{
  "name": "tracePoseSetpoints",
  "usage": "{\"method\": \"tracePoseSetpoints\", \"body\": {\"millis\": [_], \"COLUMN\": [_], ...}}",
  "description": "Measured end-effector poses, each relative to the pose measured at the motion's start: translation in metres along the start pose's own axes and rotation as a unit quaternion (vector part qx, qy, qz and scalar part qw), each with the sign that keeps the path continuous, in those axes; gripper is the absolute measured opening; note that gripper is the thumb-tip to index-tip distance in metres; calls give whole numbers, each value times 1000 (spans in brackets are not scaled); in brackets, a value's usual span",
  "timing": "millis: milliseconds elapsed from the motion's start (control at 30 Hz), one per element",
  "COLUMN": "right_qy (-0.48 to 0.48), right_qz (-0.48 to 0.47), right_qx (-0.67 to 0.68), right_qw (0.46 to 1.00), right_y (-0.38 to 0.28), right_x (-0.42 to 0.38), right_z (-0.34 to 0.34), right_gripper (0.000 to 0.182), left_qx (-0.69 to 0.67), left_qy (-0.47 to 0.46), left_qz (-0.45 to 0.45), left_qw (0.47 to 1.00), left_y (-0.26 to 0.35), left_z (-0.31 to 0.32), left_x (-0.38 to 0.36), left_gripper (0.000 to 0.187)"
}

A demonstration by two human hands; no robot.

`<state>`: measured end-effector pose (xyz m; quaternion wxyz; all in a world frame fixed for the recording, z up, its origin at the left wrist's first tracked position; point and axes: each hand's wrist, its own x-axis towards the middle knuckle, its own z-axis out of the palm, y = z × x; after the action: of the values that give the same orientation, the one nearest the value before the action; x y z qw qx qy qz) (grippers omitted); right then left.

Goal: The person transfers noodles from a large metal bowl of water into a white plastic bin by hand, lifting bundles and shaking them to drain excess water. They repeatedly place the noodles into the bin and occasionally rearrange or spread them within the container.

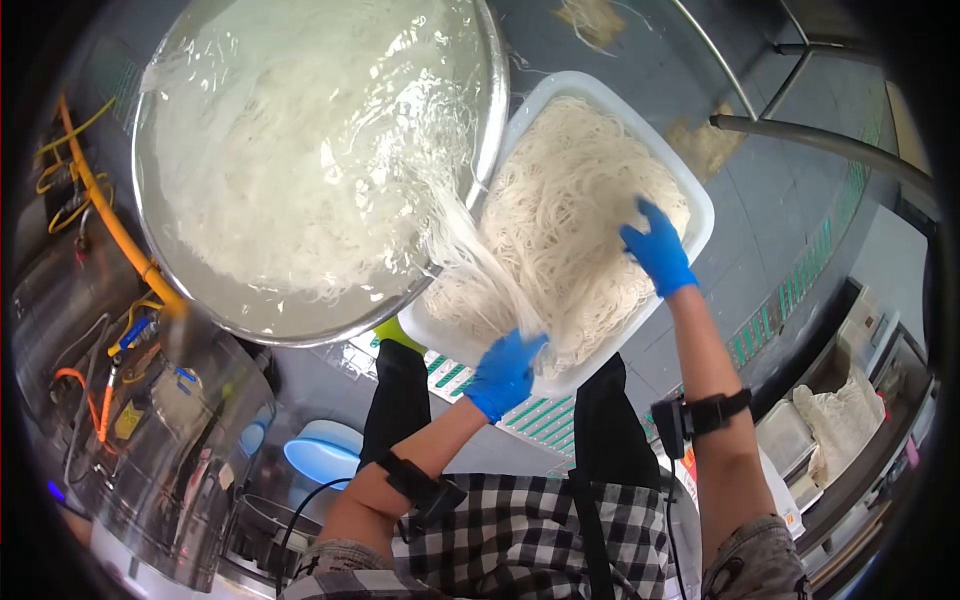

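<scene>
A white plastic tub [703, 222] holds a heap of pale thin noodles [560, 190]. Both my hands wear blue gloves. My left hand [505, 375], at the tub's near edge, is closed on a bundle of noodles [462, 240] that stretches over the rim from a large round metal basin [493, 110]. Cloudy water and more noodles fill that basin. Over the right side of the tub, my right hand [660, 250] has its fingers apart, with the fingertips right at the noodle heap.
Green-slotted drain grating [545, 432] runs across the floor below the tub. A blue bowl [325, 452] is at lower left, near a yellow-orange hose [115, 220]. Metal rack legs [800, 140] stand at upper right. Stray noodles [592, 20] lie on the floor beyond the tub.
</scene>
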<state>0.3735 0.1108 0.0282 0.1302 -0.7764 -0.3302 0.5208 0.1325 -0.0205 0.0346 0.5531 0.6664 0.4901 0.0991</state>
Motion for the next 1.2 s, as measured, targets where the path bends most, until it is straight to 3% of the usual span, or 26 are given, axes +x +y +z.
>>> {"method": "tracePoseSetpoints", "body": {"millis": [67, 167, 200, 233, 300, 367, 500, 533, 567, 600, 667, 700, 733, 800, 867, 900, 933, 967, 1000, 1067, 1100, 1133, 1167, 1200], "right_qy": [-62, -192, -232, -305, -321, -301, -217, -218, -277, -333, -379, -414, -448, -414, -390, -391, -304, -211, -211, -378, -378, -402, -417, -380], "right_qz": [-107, -48, 22, 27, 75, 117, 132, 130, 137, 144, 170, 137, 102, 152, 212, 211, 283, 349, 347, 214, 213, 131, 47, 66], "right_qx": [32, 159, 220, 216, 239, 230, 185, 185, 145, 103, 83, 78, 75, 252, 453, 452, 520, 579, 580, 484, 485, 384, 275, 241], "right_qw": [992, 967, 947, 927, 913, 918, 949, 949, 940, 926, 906, 896, 885, 861, 773, 774, 747, 706, 706, 759, 759, 821, 865, 891], "right_y": [-17, -55, -46, -43, -28, -21, -17, -18, -18, -18, -22, -18, -12, 4, 21, 6, -18, -31, -29, -18, -11, -1, 7, 1], "right_x": [15, 10, 12, 10, -14, -28, -26, -26, -29, -34, -43, -47, -51, -62, -66, -68, -74, -78, -77, -75, -74, -73, -73, -78], "right_z": [27, 100, 127, 151, 194, 217, 231, 228, 223, 217, 200, 190, 178, 146, 113, 105, 92, 83, 81, 73, 66, 56, 48, 40], "right_gripper": [59, 65, 61, 55, 50, 44, 29, 29, 26, 24, 22, 26, 29, 36, 40, 40, 36, 33, 33, 35, 35, 33, 32, 28], "left_qx": [-31, 111, -57, -223, -522, -599, -658, -695, -731, -731, -756, -657, -656, -464, -270, -170, -177, -101, -22, -50, -79, -78, -91, -102], "left_qy": [143, 348, 346, 331, 181, 125, 120, 104, 87, 87, -145, 109, 109, 116, -1, 21, 19, -73, -163, -193, -221, -222, -140, -55], "left_qz": [-18, -146, -232, -309, -341, -342, -311, -308, -305, -305, -260, -283, -285, -275, -135, -16, 41, 49, 56, 31, 5, 5, 80, 154], "left_qw": [989, 919, 907, 863, 761, 713, 675, 641, 604, 604, 583, 691, 691, 834, 953, 985, 983, 991, 985, 980, 972, 972, 983, 981], "left_y": [-21, -62, -71, -78, -97, -120, -123, -122, -121, -128, -147, -106, -74, -28, -3, 10, 2, 13, 22, 43, 49, 44, 29, 16], "left_z": [-11, -59, -72, -86, -112, -119, -135, -135, -136, -137, -135, -126, -125, -127, -116, -91, -55, -37, -26, -27, -29, -30, -35, -44], "left_x": [-2, 18, 30, 45, 71, 106, 148, 157, 163, 166, 169, 163, 151, 126, 92, 75, 53, 34, 21, 10, 9, 9, 8, 10], "left_gripper": [43, 45, 47, 49, 51, 40, 42, 37, 33, 33, 23, 17, 17, 29, 28, 27, 25, 24, 23, 23, 24, 24, 28, 33]}}
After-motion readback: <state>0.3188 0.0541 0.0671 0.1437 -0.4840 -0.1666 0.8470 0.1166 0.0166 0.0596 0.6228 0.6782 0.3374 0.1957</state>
